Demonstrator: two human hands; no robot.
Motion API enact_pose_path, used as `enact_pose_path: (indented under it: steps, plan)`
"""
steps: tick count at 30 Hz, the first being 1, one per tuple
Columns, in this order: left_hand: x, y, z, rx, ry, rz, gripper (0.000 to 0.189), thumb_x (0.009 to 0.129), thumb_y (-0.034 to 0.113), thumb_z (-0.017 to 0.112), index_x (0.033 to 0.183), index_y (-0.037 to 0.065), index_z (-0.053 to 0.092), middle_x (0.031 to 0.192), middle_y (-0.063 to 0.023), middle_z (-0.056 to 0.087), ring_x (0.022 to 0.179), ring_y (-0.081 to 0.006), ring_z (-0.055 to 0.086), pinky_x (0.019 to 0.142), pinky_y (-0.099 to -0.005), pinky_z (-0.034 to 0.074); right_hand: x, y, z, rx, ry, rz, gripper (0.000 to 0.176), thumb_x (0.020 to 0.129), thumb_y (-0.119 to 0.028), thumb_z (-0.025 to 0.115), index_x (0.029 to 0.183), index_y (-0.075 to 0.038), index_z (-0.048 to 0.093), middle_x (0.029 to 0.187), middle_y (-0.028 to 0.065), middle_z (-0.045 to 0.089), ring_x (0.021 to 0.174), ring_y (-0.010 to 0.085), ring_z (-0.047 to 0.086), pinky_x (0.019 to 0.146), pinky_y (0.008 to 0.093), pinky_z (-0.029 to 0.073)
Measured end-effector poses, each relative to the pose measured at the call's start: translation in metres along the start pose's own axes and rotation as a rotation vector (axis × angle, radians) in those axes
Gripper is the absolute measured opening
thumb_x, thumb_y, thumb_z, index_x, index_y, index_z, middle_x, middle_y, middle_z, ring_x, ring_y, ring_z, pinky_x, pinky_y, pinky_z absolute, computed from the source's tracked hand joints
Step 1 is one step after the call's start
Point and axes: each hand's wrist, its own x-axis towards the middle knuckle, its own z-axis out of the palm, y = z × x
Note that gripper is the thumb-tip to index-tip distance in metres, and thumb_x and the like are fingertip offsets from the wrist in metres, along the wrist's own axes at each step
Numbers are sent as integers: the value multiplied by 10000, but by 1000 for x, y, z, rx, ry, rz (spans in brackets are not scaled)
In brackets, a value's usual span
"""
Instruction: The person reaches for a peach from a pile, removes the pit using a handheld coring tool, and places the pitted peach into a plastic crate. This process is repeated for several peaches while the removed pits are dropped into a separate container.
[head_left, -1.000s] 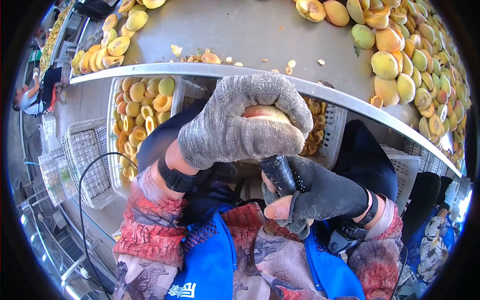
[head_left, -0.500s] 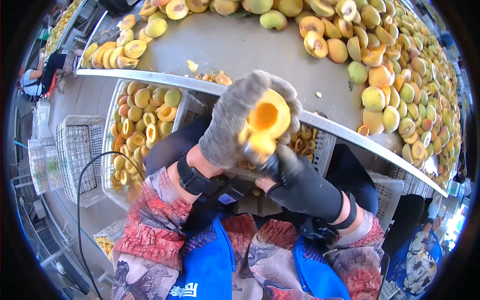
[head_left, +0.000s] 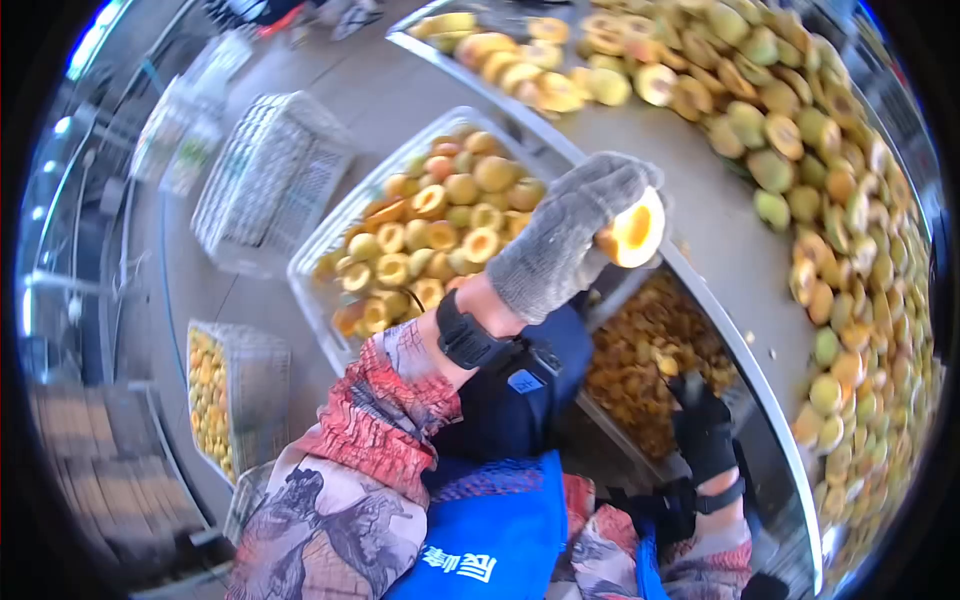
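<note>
I had the left hand (head_left: 572, 242) with its fingers wrapped around a hollowed peach half (head_left: 640, 230), raised by the near edge of the bench (head_left: 715, 205). Lower down, the right hand (head_left: 704, 432) was over a crate of orange scraps (head_left: 650, 335); I couldn't tell whether its fingers gripped anything. Beyond stood a white crate (head_left: 372, 190) of cut peaches, and heaped peaches (head_left: 790, 130) covered the bench's far side.

White crates (head_left: 275, 180) stacked on grey floor (head_left: 225, 310), left of left hand (head_left: 575, 235). Blurred pale containers (head_left: 190, 130) just beyond crates. Brown slatted surface (head_left: 100, 440) well left of and below hand; metal framework (head_left: 80, 285) also far left. Part of another person (head_left: 245, 10), ahead and left.
</note>
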Motion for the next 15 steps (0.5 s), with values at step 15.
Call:
enact_pose_path:
  steps: [15]
  plan:
    - [-167, -180, -245, 1057, 40, -1030, 378, 770, 223, 623, 1121, 87, 587, 1140, -154, 560, 1063, -303, 526, 935, -343, 395, 34, -45, 7, 54, -174, 53, 330, 736, -59, 619, 1009, -37, 435, 822, 217, 598, 769, 416, 579, 629, 445, 463]
